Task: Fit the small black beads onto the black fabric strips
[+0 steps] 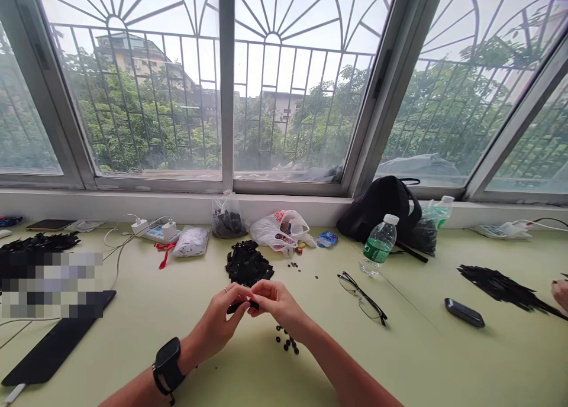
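My left hand (222, 315), with a dark watch on its wrist, is closed around a short black strip (235, 307). The fingers of my right hand (277, 303) pinch the strip's other end, close against the left fingertips. Between the fingers, part of the strip is hidden. Just beyond my hands lies a heap of black strips (248, 264). Several small round black pieces (287, 341) are scattered on the table beside my right forearm, partly covered by it.
Eyeglasses (362, 297) and a water bottle (379, 246) stand to the right, with a black case (464, 312) farther over. Plastic bags (283, 229) and a power strip (155, 233) line the window side. Another person's hand (561, 293) shows at the right edge, near more black strips (497, 284).
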`<state>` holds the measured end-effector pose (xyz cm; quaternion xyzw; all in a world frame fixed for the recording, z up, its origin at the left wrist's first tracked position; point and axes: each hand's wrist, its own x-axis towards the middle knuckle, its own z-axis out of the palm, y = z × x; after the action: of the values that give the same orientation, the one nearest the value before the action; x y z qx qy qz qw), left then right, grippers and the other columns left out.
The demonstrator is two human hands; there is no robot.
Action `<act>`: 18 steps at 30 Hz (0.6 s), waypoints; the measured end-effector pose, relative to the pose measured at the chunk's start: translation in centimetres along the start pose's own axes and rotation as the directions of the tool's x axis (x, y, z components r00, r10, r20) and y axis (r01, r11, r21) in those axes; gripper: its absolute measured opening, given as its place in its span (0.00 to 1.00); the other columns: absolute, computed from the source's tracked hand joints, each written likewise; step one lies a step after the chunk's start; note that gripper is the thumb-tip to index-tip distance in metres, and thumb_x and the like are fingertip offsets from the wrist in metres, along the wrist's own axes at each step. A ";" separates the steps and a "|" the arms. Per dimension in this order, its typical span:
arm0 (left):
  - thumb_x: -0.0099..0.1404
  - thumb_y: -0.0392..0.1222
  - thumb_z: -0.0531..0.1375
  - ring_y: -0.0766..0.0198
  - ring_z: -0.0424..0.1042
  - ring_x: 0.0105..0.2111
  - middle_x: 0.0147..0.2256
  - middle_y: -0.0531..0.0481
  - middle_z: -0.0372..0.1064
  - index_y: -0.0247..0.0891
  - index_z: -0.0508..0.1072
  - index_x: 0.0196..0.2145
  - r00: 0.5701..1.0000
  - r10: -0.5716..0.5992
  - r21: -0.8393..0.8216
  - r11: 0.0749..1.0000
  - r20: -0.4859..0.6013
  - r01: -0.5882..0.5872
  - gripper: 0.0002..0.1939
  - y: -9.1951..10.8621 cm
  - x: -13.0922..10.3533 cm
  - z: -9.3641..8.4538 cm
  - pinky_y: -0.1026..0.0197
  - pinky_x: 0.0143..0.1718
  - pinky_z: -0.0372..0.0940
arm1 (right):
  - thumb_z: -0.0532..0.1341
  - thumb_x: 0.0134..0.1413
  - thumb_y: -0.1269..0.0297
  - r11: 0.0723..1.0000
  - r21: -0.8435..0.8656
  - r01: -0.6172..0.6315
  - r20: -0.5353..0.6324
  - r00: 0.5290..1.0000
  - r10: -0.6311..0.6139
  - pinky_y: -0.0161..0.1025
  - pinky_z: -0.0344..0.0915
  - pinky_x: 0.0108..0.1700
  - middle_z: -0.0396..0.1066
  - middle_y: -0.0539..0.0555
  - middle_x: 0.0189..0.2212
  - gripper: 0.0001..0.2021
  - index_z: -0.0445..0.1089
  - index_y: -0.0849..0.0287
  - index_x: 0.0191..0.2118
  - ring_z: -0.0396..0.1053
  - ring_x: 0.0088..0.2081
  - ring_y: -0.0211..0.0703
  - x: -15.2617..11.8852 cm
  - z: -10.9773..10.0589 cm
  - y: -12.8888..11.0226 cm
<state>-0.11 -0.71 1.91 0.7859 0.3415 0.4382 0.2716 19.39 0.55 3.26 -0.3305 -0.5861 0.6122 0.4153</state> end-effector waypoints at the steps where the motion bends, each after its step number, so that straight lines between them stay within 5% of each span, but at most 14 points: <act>1: 0.73 0.40 0.55 0.60 0.72 0.38 0.39 0.47 0.73 0.42 0.73 0.45 1.000 -0.001 -0.011 1.000 -0.006 0.001 0.07 0.0 0.0 0.0 0.59 0.41 0.67 | 0.70 0.50 0.44 1.000 0.011 -0.001 -0.005 1.000 0.001 0.45 0.73 0.43 0.76 0.55 0.32 0.23 0.74 0.63 0.37 0.75 0.32 0.43 0.0 0.0 -0.1; 4: 0.72 0.39 0.56 0.60 0.73 0.40 0.41 0.48 0.74 0.43 0.72 0.47 1.000 0.008 -0.033 0.999 -0.018 -0.008 0.08 0.0 0.0 -0.1 0.59 0.42 0.69 | 0.67 0.56 0.44 0.999 0.050 0.007 0.005 1.000 -0.007 0.46 0.72 0.43 0.76 0.56 0.35 0.22 0.73 0.62 0.37 0.75 0.33 0.43 -0.1 0.0 -0.3; 11: 0.71 0.42 0.59 0.62 0.73 0.36 0.36 0.48 0.73 0.39 0.75 0.39 0.999 -0.039 -0.107 0.994 -0.029 0.036 0.06 0.3 0.3 -0.4 0.61 0.39 0.69 | 0.74 0.47 0.54 0.997 0.045 0.056 0.032 0.998 -0.057 0.42 0.70 0.41 0.76 0.54 0.32 0.19 0.74 0.60 0.40 0.74 0.33 0.42 0.0 -0.2 0.2; 18: 0.68 0.44 0.64 0.62 0.75 0.34 0.33 0.48 0.76 0.36 0.74 0.38 0.980 -0.188 -0.415 0.888 0.071 0.200 0.09 0.3 0.5 -0.7 0.62 0.36 0.68 | 0.74 0.48 0.57 0.996 0.048 0.077 0.003 0.997 -0.077 0.40 0.68 0.37 0.74 0.52 0.28 0.16 0.73 0.60 0.38 0.72 0.30 0.41 0.1 -0.3 0.6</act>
<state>-0.42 -0.45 2.69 0.6773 0.3121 0.4604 0.4815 19.49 0.80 2.64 -0.2962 -0.5845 0.6103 0.4451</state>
